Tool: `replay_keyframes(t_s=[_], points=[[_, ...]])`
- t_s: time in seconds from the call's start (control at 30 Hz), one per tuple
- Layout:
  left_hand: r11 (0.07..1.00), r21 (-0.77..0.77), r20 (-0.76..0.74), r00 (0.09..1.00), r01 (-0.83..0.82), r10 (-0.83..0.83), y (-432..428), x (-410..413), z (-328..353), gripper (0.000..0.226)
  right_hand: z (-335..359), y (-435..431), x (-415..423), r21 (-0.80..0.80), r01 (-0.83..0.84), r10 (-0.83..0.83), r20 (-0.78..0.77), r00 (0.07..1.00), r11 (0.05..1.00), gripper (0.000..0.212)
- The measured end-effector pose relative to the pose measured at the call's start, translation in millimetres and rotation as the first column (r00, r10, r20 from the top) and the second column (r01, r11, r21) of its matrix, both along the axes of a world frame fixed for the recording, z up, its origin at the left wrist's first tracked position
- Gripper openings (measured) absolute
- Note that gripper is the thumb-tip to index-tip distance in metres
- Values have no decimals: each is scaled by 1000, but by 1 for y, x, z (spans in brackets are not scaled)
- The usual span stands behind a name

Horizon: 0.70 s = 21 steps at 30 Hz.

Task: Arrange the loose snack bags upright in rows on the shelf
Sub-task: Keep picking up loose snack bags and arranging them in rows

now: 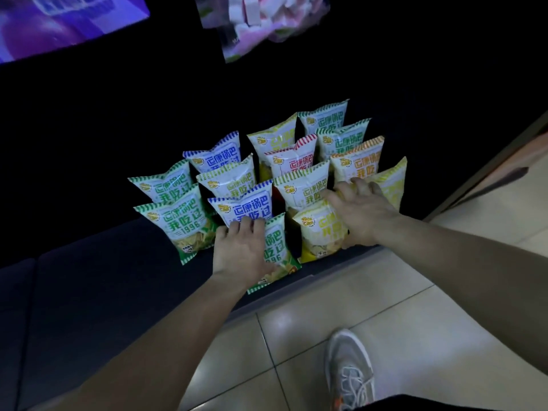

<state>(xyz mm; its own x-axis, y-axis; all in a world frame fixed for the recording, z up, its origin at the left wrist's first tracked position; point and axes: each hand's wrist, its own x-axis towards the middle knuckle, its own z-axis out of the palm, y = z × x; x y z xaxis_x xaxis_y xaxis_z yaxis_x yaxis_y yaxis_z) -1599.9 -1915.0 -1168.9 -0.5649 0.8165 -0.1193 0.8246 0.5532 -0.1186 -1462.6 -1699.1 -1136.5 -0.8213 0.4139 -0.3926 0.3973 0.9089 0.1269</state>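
Note:
Several white snack bags with green, blue, red, orange and yellow striped tops stand upright in rows on the dark shelf point(98, 271). My left hand point(241, 250) grips the top of the front green bag point(277, 247), which leans at the shelf's front edge. My right hand point(358, 215) holds the top of the front yellow bag point(321, 235), fingers curled over its upper edge. A blue bag point(246, 207) stands just behind my left hand. A green bag point(184, 225) stands at the front left.
The shelf's left part lies dark and bare. A pale tiled floor point(415, 307) runs below the shelf edge, with my grey shoe point(350, 372) on it. A bag of pink and white sweets point(261, 22) hangs above. A purple lit panel point(59, 22) is top left.

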Motion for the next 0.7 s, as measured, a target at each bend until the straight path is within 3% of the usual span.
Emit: replay_keyframes(t_s=[0.17,0.57,0.7], points=[[995,98,-69,997,33,-26,-1,9,-8,94,-9,0,1,38,11,-7,-108,994,999,104],[995,99,1,1000,7,-7,0,8,-3,104,0,-2,6,-32,61,-64,-100,993,998,112],[992,122,45,999,-9,3,-4,9,3,108,13,-1,11,-14,46,-48,-144,988,999,101]])
